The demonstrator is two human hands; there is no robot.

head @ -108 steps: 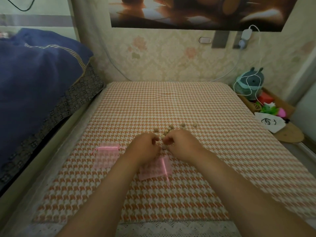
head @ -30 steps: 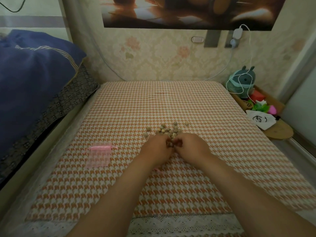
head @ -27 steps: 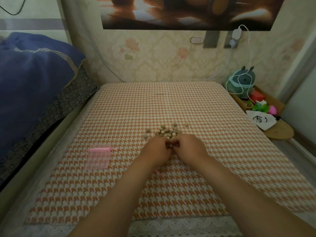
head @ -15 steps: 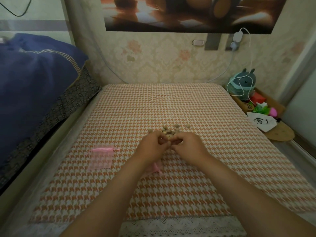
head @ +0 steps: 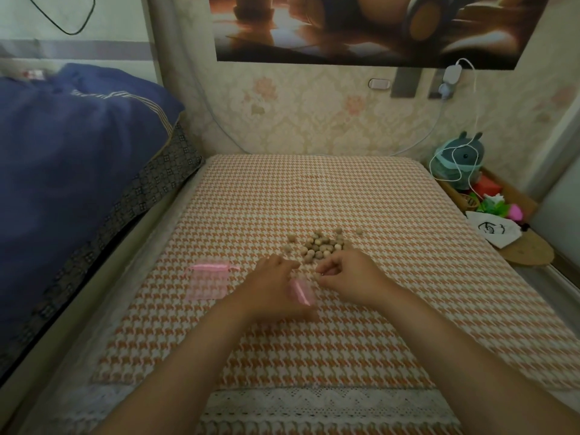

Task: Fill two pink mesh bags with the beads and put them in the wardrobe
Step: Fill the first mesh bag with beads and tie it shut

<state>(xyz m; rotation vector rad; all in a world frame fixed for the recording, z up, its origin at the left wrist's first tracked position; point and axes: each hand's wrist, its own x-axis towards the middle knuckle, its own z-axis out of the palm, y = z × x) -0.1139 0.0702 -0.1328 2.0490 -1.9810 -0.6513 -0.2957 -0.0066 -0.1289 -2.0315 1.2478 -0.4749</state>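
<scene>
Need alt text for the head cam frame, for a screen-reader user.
Two bare hands meet on an orange houndstooth bed cover, just short of a small pile of tan beads: the left hand holds a pink mesh bag, and the right hand curls its fingers beside it, contents unclear. A second pink bag lies flat to the left.

A single wide-angle view from the person's head faces forward and steeply down over the tabletop (head: 314, 189). The lens takes in the bed (head: 62, 183) at the left edge, a low shelf (head: 521, 254) at the right, and the wall (head: 314, 120) and poster (head: 345, 26) along the top. The forearms enter from the bottom edge. The left grip (head: 273, 284) and right grip (head: 354, 277) lie near centre, close to the camera. They are seen from the back, so their undersides are hidden.
</scene>
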